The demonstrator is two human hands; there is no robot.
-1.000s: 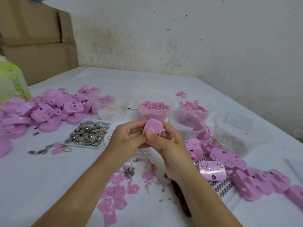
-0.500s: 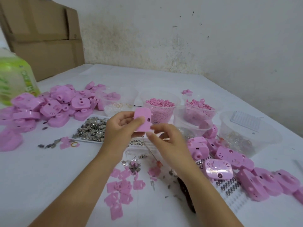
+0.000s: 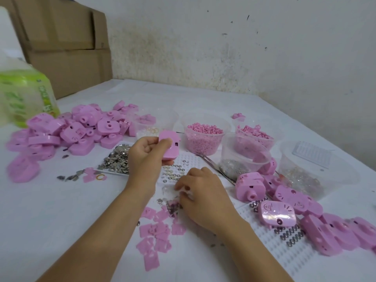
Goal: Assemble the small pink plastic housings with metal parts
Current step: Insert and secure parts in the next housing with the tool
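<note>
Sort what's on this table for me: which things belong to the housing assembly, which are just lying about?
In the job:
left hand gripping pink housing
right hand at loose metal parts
metal pieces in the tray
pile of pink housings

Lying about:
green bottle
cardboard boxes
tweezers, untouched

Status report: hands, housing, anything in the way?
Left hand grips pink housing, raised. Right hand down at loose metal parts, grasp unclear. Nothing blocking.

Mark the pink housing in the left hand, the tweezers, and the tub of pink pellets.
pink housing point(image 3: 172, 149): head view, its smooth outer face below the thumb.
tweezers point(image 3: 211, 164): head view, middle of the shaft.
tub of pink pellets point(image 3: 202, 146): head view, clear front wall.
</note>
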